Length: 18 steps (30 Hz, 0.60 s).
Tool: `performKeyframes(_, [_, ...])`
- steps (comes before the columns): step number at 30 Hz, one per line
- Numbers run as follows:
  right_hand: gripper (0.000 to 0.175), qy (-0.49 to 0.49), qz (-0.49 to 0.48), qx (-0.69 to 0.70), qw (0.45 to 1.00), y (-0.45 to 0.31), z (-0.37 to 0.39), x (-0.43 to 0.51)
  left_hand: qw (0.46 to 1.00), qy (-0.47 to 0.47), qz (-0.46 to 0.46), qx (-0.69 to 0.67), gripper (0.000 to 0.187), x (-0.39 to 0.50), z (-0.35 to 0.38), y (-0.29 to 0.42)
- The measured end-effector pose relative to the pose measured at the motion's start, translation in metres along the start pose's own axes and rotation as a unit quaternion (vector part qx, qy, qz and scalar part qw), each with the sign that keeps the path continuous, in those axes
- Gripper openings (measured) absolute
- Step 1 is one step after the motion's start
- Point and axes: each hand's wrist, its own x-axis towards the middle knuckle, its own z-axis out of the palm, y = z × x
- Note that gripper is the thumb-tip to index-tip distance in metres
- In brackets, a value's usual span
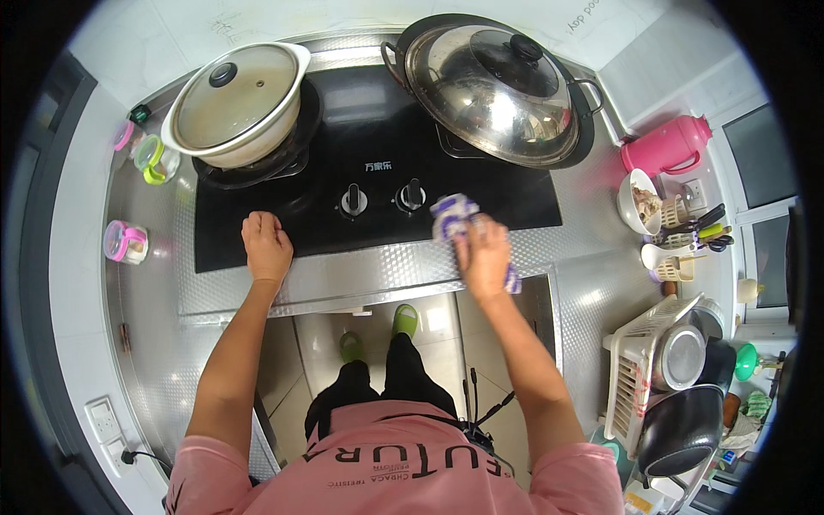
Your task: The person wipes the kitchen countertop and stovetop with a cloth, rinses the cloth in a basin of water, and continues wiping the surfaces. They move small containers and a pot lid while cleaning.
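Observation:
My right hand (pixel 484 257) grips a white and purple cloth (pixel 456 215) at the front right of the black gas cooktop (pixel 347 122). Part of the cloth hangs below the hand, over the steel front edge. My left hand (pixel 265 248) rests with curled fingers at the cooktop's front left edge, and I see nothing in it. Between the hands and slightly behind them are a left control knob (pixel 353 201) and a right control knob (pixel 412 195). A lidded white pot (pixel 238 100) stands on the left burner. On the right burner sits a wok under a domed steel lid (pixel 496 96).
Lidded jars (pixel 126 242) stand on the left steel counter. To the right are a pink thermos (pixel 666 147), a bowl of food (pixel 639 202), holders with knives and scissors (pixel 705 232), and a dish rack (pixel 627 386) with pans. A black cord (pixel 148 456) runs from the left wall socket.

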Motion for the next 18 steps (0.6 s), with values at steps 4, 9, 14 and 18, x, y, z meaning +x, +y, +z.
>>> performKeyframes(4, [0.028, -0.024, -0.046, 0.130, 0.990, -0.013, -0.012, 0.004, 1.000, -0.002, -0.008, -0.004, 0.013, 0.001, 0.003, 0.000])
performKeyframes(9, [0.032, 0.133, 0.154, 0.174, 0.963, 0.071, -0.047, 0.010, 1.000, -0.004, -0.021, 0.004, 0.013, -0.001, 0.000, -0.003])
performKeyframes(14, [0.095, -0.107, 0.270, -0.092, 0.952, 0.153, -0.041, -0.045, 1.000, 0.000, -0.009, -0.013, 0.014, 0.000, 0.006, 0.003])
performKeyframes(18, [0.109, -0.206, 0.111, -0.044, 0.971, 0.153, -0.067, -0.042, 1.000, -0.004, -0.012, -0.003, 0.015, -0.001, -0.001, -0.004])
